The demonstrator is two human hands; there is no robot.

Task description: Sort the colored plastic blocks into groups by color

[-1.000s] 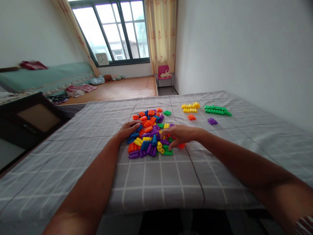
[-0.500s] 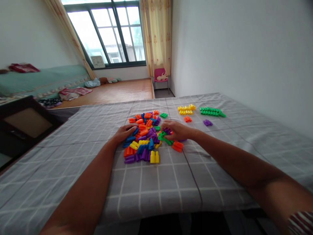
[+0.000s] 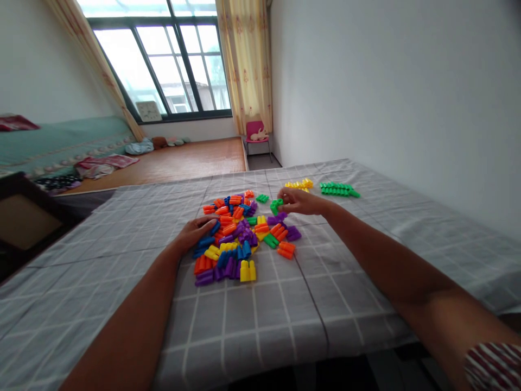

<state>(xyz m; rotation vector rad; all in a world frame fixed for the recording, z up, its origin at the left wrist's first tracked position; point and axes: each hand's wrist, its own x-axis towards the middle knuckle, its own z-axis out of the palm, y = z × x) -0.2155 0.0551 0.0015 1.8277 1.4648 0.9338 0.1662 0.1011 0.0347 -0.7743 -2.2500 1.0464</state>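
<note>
A pile of plastic building blocks (image 3: 228,228) in orange, purple, blue, yellow and green spreads over the bed-like, cloth-covered surface in front of me. My right hand (image 3: 304,202) pinches a green building block (image 3: 276,206) between thumb and fingers, just beyond the pile's right side. At the pile's left edge lies my left hand (image 3: 193,233), fingers stretched out against a blue block (image 3: 215,227); nothing is gripped in it. Another green block (image 3: 262,199) sits beside the far end of the pile.
Joined green blocks (image 3: 337,189) lie in rows at the far right. Yellow blocks (image 3: 299,185) form rows to their left, partly hidden by my right hand. A grey checked cloth (image 3: 260,320) covers the surface. A white wall (image 3: 386,81) rises at the right, and a pink chair (image 3: 255,130) stands beyond.
My right hand has lifted the green block off the pile's right side and moved away from me with it. My left hand stays at the pile's left edge. The view has shifted slightly.
</note>
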